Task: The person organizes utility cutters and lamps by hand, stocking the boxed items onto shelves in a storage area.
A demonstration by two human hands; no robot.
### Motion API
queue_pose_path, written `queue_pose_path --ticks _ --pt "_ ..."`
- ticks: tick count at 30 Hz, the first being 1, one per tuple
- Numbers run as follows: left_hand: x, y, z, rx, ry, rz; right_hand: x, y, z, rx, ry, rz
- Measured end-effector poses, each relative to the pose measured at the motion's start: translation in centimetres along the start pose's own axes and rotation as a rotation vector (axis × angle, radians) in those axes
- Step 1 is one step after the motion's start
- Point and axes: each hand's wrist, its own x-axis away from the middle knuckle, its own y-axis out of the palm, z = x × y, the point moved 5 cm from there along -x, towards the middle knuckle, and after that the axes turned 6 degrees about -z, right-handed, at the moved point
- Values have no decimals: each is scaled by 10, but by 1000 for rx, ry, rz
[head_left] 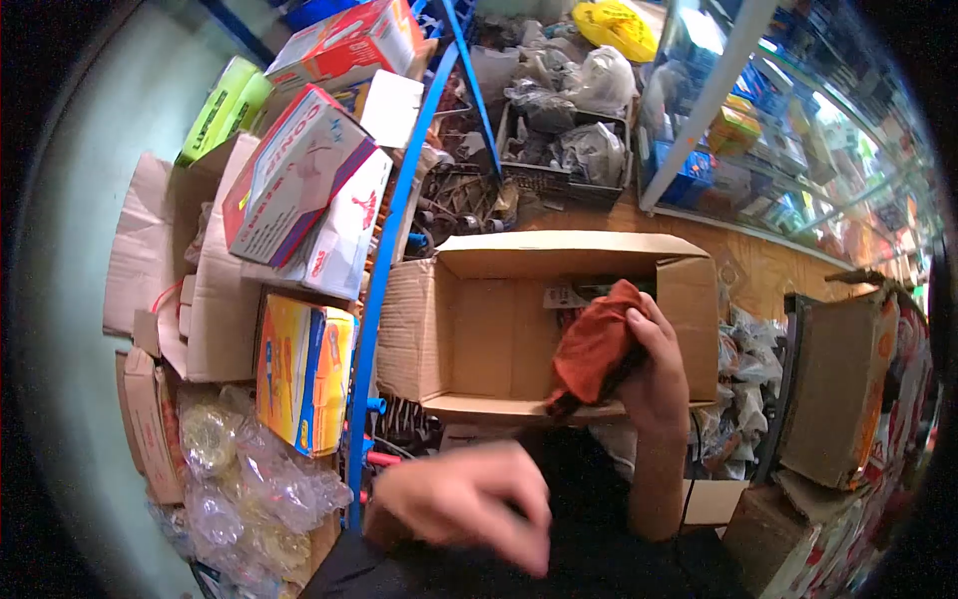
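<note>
My right hand point(659, 359) grips a reddish-brown cloth point(597, 344) with a dark underside, over the right part of an open cardboard box point(489, 334). Behind the cloth, some small dark items and a pale label point(564, 297) lie in the box. Nearer to my body, below the box's front edge, is my left hand point(479, 499). It is blurred by motion, its fingers bent downward, and whether they hold anything is hidden by the blur.
A blue metal frame point(389, 270) stands left of the box, with stacked cartons point(289, 180) and plastic bags point(239, 479) beyond it. A glass cabinet point(758, 130) is at the back right. More cartons point(833, 389) stand at the right.
</note>
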Motion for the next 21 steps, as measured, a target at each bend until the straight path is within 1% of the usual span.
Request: queue_pose_path --ticks 1,3,4,6,9,12,13,16,19,21 --pt "-9 25 6 198 116 -140 -1 -6 0 -15 10 -14" --pt "-26 56 6 438 236 -334 -4 -9 -2 9 20 -18" --pt "-30 62 0 550 179 -471 -2 -9 -3 26 6 19" --pt "-35 65 -6 350 294 -328 -3 -6 -6 69 -32 81" --pt "-36 56 6 369 107 -557 -1 -9 -5 92 -15 71" --pt "-35 57 17 292 185 -614 -1 -5 -8 147 -5 64" --pt "-32 57 16 320 190 -575 -2 -5 -8 151 -14 61" --pt "-31 55 19 367 202 -557 -3 -2 -6 154 -24 51" --pt "-30 44 29 238 211 -488 -3 -2 -4 157 1 49" --pt "-28 45 35 321 265 -528 -3 -2 -2 154 12 52"
